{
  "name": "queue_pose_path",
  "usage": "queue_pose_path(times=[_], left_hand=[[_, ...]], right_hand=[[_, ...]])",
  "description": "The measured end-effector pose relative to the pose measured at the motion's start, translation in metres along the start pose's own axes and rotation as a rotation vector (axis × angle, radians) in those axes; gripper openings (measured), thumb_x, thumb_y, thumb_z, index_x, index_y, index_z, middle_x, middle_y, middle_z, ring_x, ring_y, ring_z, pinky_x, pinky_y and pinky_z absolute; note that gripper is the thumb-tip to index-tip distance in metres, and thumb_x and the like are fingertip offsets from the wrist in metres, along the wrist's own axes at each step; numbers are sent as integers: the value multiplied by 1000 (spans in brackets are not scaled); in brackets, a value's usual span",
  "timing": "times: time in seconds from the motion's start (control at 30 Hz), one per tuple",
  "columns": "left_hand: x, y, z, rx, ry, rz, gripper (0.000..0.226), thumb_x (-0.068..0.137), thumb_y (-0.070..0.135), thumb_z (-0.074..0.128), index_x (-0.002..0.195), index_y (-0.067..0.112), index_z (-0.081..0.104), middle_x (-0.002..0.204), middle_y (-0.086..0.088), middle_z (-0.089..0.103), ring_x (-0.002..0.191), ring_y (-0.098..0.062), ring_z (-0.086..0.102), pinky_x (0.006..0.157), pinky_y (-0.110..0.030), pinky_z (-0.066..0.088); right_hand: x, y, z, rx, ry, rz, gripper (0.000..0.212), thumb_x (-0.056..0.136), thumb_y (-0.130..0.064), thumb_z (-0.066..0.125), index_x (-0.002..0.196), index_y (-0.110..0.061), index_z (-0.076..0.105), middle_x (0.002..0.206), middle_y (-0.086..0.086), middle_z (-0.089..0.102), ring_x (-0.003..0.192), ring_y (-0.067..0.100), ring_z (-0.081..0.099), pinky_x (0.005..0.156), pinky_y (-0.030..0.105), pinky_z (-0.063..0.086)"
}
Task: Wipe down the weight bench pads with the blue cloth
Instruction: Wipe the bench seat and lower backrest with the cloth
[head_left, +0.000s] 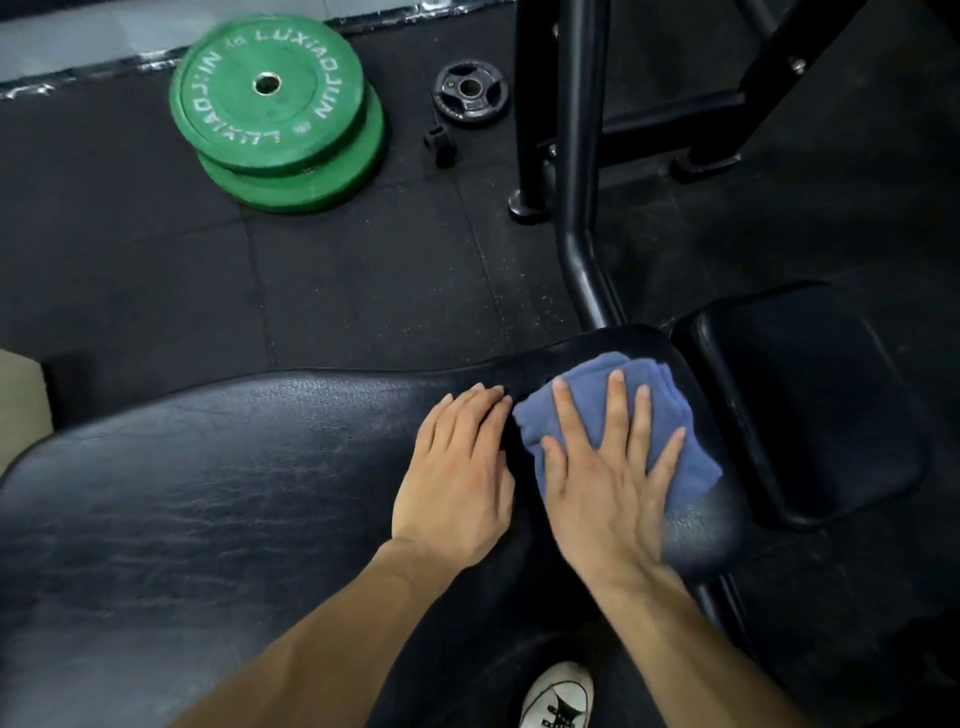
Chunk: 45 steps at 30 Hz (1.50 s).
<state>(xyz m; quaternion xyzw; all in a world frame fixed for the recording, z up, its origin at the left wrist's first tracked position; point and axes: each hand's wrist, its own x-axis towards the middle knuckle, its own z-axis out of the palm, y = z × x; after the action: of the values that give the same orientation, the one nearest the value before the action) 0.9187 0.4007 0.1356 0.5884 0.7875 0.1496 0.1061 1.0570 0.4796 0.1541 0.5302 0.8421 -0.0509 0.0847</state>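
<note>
A long black bench pad (218, 467) runs from the lower left to the middle right. The folded blue cloth (670, 410) lies on its narrow right end. My right hand (608, 467) presses flat on the cloth with fingers spread. My left hand (457, 467) rests flat on the bare pad just left of the cloth, fingers together, holding nothing. A smaller black seat pad (810, 400) sits to the right across a narrow gap.
Two stacked green weight plates (275, 114) lie on the black rubber floor at the upper left. A small black plate (470, 93) and a collar (440, 145) lie beside them. The black rack frame (576, 156) rises behind the bench. My white shoe (558, 696) shows below.
</note>
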Motion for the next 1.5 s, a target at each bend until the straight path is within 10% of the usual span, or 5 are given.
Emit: queue_pose_path(times=[0.33,1.0,1.5], left_hand=[[1,0,-3,-14,23,17,59,94,23,45,151,7,49,158,-7,47,153,-24,36,129,-45,23],[0,7,-8,-51,83,1,51,93,17,46,142,5,56,147,-9,54,142,-29,46,123,-49,32],[51,61,21,-5,55,87,53,92,16,39,142,8,55,146,-7,54,144,-25,45,125,-48,32]], right_hand=[[91,-15,-19,86,-38,-2,56,105,-56,25,158,-39,33,173,11,18,161,36,-1,122,72,0],[-90,79,34,24,95,7,61,108,-55,19,165,-33,19,174,13,10,161,35,10,122,69,19],[-41,103,20,31,117,-120,65,102,-48,35,164,-29,26,172,16,18,160,35,17,121,65,26]])
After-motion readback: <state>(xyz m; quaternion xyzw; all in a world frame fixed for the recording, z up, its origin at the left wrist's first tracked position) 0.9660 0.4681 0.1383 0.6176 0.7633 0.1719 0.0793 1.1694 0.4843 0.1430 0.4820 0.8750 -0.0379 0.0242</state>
